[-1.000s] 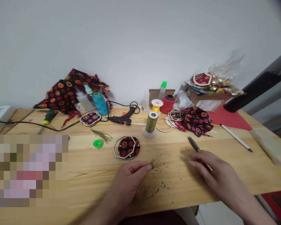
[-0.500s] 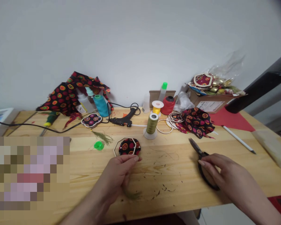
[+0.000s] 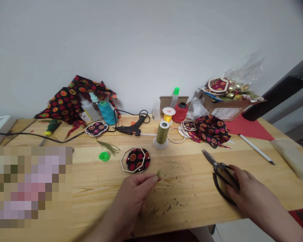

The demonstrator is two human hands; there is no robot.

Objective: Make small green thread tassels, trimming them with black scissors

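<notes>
My left hand point(image 3: 138, 191) pinches a bundle of olive-green thread point(image 3: 159, 173); a short tuft sticks up past the fingertips, and blurred strands hang below the hand. On the right, black-handled scissors point(image 3: 215, 163) lie with blades slightly apart, pointing away from me. My right hand point(image 3: 247, 188) grips their handles, its fingers partly hidden. Just beyond my left hand sits a patterned fabric disc point(image 3: 146, 161) with a pale octagonal frame point(image 3: 123, 159) resting on it. A spool of olive thread point(image 3: 163, 132) stands upright farther back.
A black glue gun point(image 3: 131, 128), a teal thread cone point(image 3: 107, 113) and a flower-shaped ornament point(image 3: 96, 128) with a green tassel lie behind. Patterned cloth point(image 3: 212, 131), a white pen point(image 3: 256, 149) and a cardboard box point(image 3: 226, 111) are at right. Dark scraps dot the table point(image 3: 101, 188).
My left hand has moved slightly right and down, and the thread tuft now shows above its fingertips. My right hand has closed further around the scissors' handles, and the blades look more spread.
</notes>
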